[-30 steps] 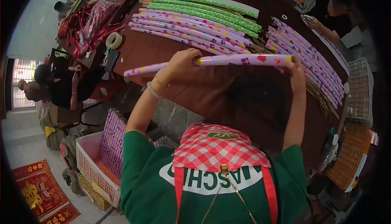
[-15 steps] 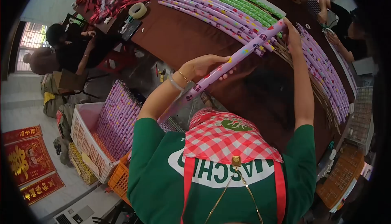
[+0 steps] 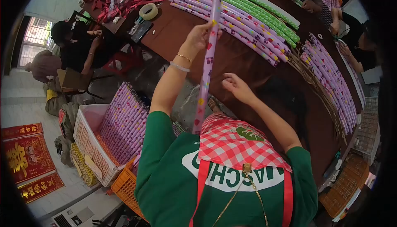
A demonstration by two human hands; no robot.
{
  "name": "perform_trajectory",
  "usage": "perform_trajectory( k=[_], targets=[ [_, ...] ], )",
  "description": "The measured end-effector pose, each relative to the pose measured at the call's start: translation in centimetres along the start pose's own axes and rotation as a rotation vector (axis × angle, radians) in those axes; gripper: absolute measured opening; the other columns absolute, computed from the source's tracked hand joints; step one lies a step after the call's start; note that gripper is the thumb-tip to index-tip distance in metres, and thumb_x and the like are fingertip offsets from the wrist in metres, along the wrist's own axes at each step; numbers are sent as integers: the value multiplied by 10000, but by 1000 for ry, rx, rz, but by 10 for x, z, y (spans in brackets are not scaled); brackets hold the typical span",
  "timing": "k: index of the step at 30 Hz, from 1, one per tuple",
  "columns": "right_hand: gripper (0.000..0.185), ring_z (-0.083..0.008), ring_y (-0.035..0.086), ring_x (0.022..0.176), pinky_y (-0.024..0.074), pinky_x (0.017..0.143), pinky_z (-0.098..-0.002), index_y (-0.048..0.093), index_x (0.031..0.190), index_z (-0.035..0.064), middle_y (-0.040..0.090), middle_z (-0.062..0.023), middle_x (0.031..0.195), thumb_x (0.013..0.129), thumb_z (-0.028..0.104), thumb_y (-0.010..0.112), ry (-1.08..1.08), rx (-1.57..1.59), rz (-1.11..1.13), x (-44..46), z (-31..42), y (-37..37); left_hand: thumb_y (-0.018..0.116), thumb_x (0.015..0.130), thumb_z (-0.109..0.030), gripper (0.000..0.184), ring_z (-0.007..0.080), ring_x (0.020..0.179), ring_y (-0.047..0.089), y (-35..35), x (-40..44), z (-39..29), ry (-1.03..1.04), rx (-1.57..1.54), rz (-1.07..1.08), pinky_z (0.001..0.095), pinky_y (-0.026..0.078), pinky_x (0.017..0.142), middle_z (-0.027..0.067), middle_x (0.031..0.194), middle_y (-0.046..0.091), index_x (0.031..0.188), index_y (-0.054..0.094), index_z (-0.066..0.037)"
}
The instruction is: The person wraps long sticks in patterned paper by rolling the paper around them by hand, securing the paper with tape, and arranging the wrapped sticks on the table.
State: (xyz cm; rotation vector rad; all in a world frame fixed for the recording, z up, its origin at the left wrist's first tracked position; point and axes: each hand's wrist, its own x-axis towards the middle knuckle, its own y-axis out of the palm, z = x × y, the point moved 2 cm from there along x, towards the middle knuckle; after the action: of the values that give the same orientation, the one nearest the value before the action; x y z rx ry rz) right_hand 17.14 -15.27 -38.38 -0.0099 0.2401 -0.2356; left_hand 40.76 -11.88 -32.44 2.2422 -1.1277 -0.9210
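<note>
My left hand (image 3: 200, 36) is wrapped round a long purple patterned tube (image 3: 209, 57), which stands nearly upright in view, its lower end near the apron. To the right of the tube and apart from it is my right hand (image 3: 236, 85), with nothing seen in it and its fingers partly bent but apart. Beyond my hands, purple tubes (image 3: 248, 35) lie in a row on the brown table (image 3: 173, 41), beside green patterned tubes (image 3: 256, 14). Another group of purple tubes (image 3: 331, 82) lies at the right.
A white basket (image 3: 93, 144) holding many purple tubes stands at lower left, with an orange crate (image 3: 126, 185) beside it. Tape (image 3: 148, 11) and red ribbons (image 3: 111, 0) lie on the table. One person (image 3: 78, 45) sits at left; other people work at upper right.
My right hand has let go of the tube and moved down towards me. The tube has swung from lying across to nearly upright in my left hand. The view has shifted.
</note>
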Motion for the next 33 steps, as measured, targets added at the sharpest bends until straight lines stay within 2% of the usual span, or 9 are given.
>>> perform_trajectory(
  k=[2, 6, 10, 19, 21, 23, 25, 30, 33],
  targets=[
    [638, -275, 581, 974, 451, 838, -347, 332, 1317, 33, 574, -183, 1096, 837, 359, 597, -70, -30, 24, 2, 3, 24, 540, 885, -231, 311, 241, 790, 614, -15, 16, -37, 123, -47, -12, 340, 529, 735, 155, 897, 600, 1032, 516, 43],
    [778, -286, 569, 1006, 433, 865, -377, 240, 1361, 43, 569, -185, 1099, 785, 372, 648, -86, -382, -65, 6, 19, 30, 520, 898, -202, 270, 256, 788, 604, -46, 27, -83, 426, -101, -157, 359, 524, 723, 148, 851, 575, 1026, 488, 33],
    [656, -315, 581, 972, 454, 820, -372, 331, 1305, 65, 582, -167, 1074, 791, 332, 640, -33, -131, 35, 11, 28, 19, 464, 925, -222, 270, 270, 784, 578, -82, 33, -86, 556, -135, -291, 379, 504, 741, 112, 886, 531, 1067, 449, 8],
    [394, -330, 582, 820, 486, 657, -424, 478, 1128, 85, 548, -127, 937, 773, 173, 624, -152, -856, -333, 6, -44, -28, 502, 902, -388, 332, 168, 794, 547, -189, 28, 41, 180, -186, -564, 326, 436, 738, 23, 915, 596, 995, 572, -77],
    [397, -287, 581, 790, 485, 634, -406, 480, 1110, 86, 518, -111, 862, 739, 108, 619, -169, -963, -343, 7, -54, -24, 534, 889, -351, 384, 196, 796, 550, -222, 29, 65, 280, 77, -533, 342, 440, 777, 70, 947, 581, 1071, 550, -13],
    [401, -276, 575, 797, 485, 635, -398, 480, 1113, 87, 515, -102, 870, 736, 102, 616, -163, -993, -364, 11, -73, -21, 562, 864, -305, 439, 243, 841, 542, -210, 16, 79, 451, 1016, -1085, 357, 426, 835, 132, 964, 553, 1107, 517, 58],
    [439, -259, 552, 815, 470, 663, -363, 474, 1132, 92, 510, -78, 890, 725, 124, 637, -139, -1070, -359, 17, -87, -19, 590, 836, -292, 605, 349, 1120, 396, -159, -5, 85, 504, 1039, -877, 407, 314, 978, 241, 1213, 371, 1274, 367, 61],
    [430, -248, 534, 811, 431, 721, -350, 525, 1082, 92, 518, -67, 897, 699, 209, 679, -156, -1036, -342, 36, -65, -38, 539, 864, -336, 659, 429, 1280, 200, -124, -4, 112, 522, 1711, -699, 448, 221, 1033, 289, 1399, 144, 1383, 252, -49],
    [321, -236, 534, 842, 416, 752, -352, 586, 977, 97, 535, -57, 914, 701, 232, 681, -321, -1066, -361, 48, -34, -76, 500, 881, -339, 608, 428, 1303, 164, -128, 2, 113, 510, 1564, -611, 437, 209, 1041, 306, 1415, 90, 1375, 275, -63]
  ],
)
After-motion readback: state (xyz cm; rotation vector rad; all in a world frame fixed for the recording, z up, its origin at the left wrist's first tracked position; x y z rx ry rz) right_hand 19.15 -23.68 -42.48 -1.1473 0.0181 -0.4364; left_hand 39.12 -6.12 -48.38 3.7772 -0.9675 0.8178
